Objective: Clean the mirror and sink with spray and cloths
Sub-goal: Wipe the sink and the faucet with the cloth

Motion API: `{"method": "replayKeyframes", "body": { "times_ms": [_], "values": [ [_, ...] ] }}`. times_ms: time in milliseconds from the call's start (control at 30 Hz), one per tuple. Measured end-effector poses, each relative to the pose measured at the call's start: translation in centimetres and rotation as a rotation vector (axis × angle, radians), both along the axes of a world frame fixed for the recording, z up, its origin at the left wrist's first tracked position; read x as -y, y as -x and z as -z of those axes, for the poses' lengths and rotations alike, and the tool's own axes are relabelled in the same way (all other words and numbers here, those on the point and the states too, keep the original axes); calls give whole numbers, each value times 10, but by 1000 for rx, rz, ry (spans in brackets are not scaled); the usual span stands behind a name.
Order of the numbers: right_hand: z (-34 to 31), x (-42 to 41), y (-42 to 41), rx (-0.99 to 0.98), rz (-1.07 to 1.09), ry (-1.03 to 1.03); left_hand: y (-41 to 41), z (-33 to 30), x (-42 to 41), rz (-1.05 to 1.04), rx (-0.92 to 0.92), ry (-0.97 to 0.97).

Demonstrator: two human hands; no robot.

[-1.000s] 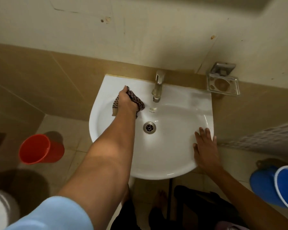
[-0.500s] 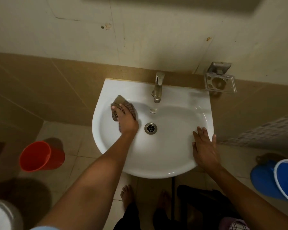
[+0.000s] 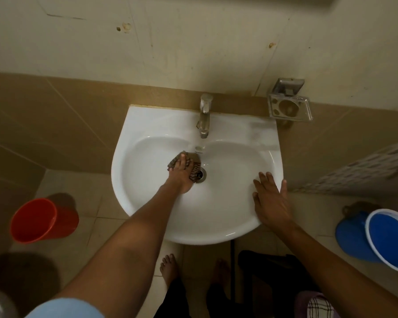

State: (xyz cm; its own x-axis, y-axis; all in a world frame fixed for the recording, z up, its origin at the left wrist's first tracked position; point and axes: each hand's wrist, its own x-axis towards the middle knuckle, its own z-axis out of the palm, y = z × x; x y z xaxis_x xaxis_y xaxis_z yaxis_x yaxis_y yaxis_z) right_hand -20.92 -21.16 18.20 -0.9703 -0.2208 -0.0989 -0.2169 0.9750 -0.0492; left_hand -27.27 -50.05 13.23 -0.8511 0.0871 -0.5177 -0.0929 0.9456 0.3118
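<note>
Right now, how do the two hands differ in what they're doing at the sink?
The left hand is down in the basin beside the drain, pressing a checked cloth; the right hand holds nothing. The left hand works near the bowl's middle, below the tap; the right hand lies flat, fingers spread, on the sink rim at its right edge. Both are bare and touch the sink.
</note>
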Motion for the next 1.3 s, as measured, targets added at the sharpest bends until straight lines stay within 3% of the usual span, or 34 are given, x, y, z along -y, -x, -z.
{"method": "replayKeyframes", "body": {
  "times_ms": [233,433,800,1000,1200,1300],
  "values": [
    [1,-2,0,-1,-24,23,-15,7,-58,220,61,46],
    [1,-2,1,15,-35,40,-48,-3,-28,516,20,129],
    [-7,-4,-1,58,-54,33,-67,-67,64,317,142,397],
    [-14,-3,-3,90,-60,-3,-96,-96,28,136,246,175],
    [-23,7,-13,141,-10,-9,-121,-89,-23,174,202,-74],
    [-28,22,-23,154,-19,34,-124,-101,-33,138,184,-332]
  ]
}}
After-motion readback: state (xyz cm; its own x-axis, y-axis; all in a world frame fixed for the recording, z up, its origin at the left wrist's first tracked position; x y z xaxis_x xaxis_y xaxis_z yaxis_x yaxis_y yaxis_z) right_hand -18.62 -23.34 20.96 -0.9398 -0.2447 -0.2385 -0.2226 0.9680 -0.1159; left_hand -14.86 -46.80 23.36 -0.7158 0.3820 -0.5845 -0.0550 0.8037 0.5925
